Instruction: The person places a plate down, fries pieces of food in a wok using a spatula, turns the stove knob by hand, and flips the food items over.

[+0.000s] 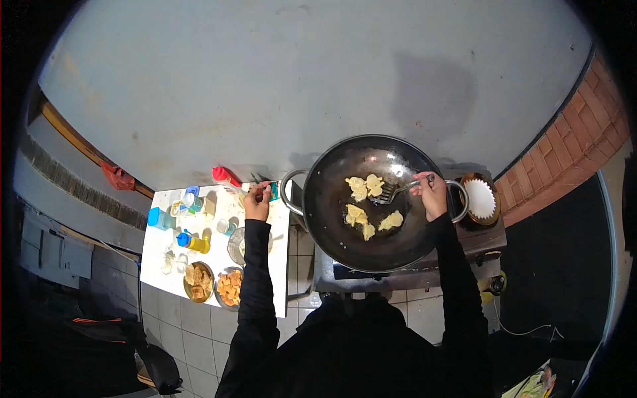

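Observation:
My right hand [431, 196] grips the handle of a slotted spatula [386, 195], whose head rests in a big dark wok [332, 239]. Several pale, battered pieces [357, 215] lie on the wok's bottom, and the spatula head touches or nearly touches the upper ones. To the left of the wok, my left hand [257, 202] is raised above the white table, fingertips drawn together. Whether anything small is between them cannot be made out. A teal object [274, 190] shows just behind that hand, beside the wok's left loop handle [286, 192].
On the white table [282, 292] stand a bowl of orange-brown cubes [229, 286], a bowl of browned pieces [198, 281], a yellow bottle with a blue cap [192, 241], a red-capped bottle [225, 176] and a blue container [159, 219]. Right of the wok sits a paper-lined basket [480, 199].

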`<state>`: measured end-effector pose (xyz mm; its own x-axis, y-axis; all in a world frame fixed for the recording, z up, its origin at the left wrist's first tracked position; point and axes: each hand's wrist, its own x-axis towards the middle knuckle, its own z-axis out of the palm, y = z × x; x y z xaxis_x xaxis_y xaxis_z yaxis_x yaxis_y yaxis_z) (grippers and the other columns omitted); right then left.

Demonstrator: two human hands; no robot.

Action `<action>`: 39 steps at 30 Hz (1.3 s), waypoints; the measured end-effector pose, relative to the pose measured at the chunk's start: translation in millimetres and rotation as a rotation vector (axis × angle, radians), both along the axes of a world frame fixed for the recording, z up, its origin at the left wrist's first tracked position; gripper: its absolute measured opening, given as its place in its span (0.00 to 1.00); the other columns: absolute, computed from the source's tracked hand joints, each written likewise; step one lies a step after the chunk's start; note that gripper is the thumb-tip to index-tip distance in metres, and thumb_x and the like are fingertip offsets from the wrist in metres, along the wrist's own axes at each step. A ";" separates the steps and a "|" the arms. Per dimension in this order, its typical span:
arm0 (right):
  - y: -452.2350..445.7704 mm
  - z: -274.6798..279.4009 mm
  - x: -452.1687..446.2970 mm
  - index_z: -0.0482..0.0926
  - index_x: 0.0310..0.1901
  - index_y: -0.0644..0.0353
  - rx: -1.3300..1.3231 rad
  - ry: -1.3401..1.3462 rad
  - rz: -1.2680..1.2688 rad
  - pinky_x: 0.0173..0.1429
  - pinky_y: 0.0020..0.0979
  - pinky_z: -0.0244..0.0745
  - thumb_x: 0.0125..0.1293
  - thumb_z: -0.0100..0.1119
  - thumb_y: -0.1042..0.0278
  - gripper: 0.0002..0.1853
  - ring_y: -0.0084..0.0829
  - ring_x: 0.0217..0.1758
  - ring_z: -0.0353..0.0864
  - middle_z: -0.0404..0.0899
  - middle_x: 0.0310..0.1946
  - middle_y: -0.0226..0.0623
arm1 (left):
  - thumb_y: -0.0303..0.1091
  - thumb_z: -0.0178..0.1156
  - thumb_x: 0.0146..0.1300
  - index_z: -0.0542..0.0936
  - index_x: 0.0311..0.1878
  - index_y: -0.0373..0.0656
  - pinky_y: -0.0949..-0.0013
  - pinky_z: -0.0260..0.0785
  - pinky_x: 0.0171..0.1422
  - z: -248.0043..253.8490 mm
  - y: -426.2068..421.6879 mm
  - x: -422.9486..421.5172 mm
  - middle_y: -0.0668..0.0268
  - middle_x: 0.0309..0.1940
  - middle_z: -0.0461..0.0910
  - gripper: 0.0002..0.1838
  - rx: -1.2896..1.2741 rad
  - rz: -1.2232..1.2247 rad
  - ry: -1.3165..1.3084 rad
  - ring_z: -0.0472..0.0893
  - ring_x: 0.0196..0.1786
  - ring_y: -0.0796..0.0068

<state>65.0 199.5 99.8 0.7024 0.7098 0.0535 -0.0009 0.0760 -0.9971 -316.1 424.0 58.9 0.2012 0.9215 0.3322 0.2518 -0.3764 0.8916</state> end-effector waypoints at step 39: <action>-10.4 23.9 -19.0 0.74 0.37 0.67 -0.063 -0.395 -0.015 0.23 0.26 0.71 0.66 0.53 0.73 0.05 0.25 0.20 0.80 0.79 0.24 0.37 | 0.34 0.60 0.65 0.81 0.47 0.38 0.80 0.66 0.36 1.9 -10.2 -1.5 0.73 0.28 0.77 0.11 -0.065 -0.045 -0.062 0.73 0.30 0.87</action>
